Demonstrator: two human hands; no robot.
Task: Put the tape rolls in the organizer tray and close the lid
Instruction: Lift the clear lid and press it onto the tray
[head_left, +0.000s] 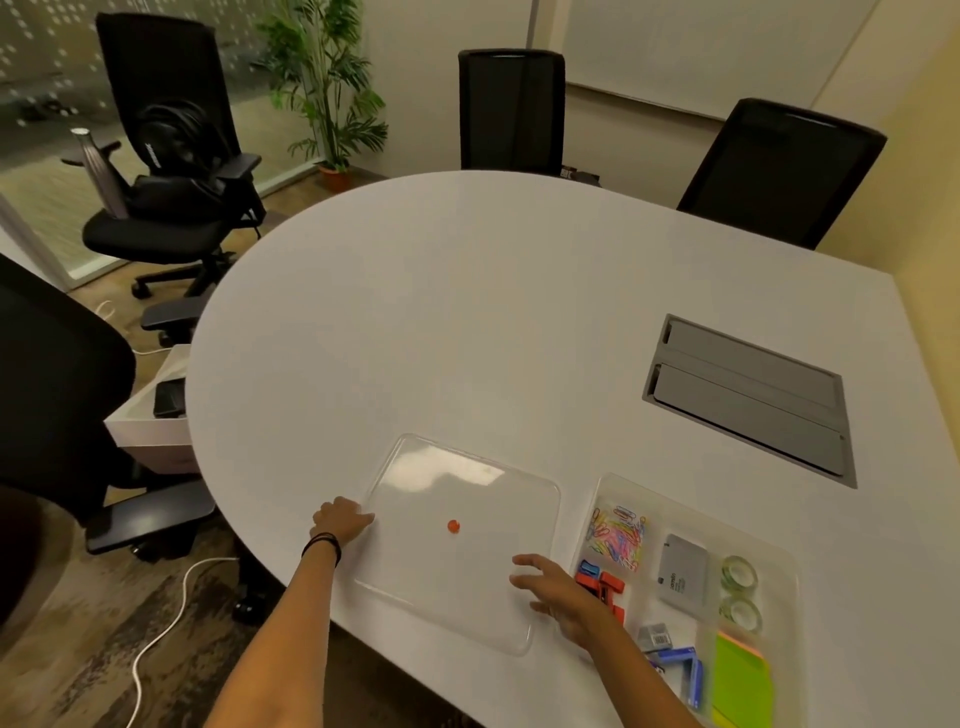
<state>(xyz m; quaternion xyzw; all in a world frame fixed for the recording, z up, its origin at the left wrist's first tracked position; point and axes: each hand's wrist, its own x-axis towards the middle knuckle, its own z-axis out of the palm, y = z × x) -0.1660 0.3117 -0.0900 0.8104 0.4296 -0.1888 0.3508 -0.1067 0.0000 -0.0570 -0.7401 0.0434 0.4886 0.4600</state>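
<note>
Two green tape rolls (739, 572) (742, 613) lie in a right-hand compartment of the clear organizer tray (608, 491), which stands open at the table's near right. Its clear lid (441, 467), with a small orange knob (453, 526), lies flat on the table left of the tray. My left hand (340, 519) touches the lid's left edge, fingers curled at the rim. My right hand (558, 590) hovers with fingers spread over the lid's near right corner, beside the tray. Whether either hand grips the lid is unclear.
The tray also holds coloured paper clips (618, 535), red clips (608, 590), a grey box (683, 569), staple boxes (675, 660) and green sticky notes (740, 680). A grey cable hatch (748, 395) sits in the white table (467, 312). Black chairs (511, 109) surround it.
</note>
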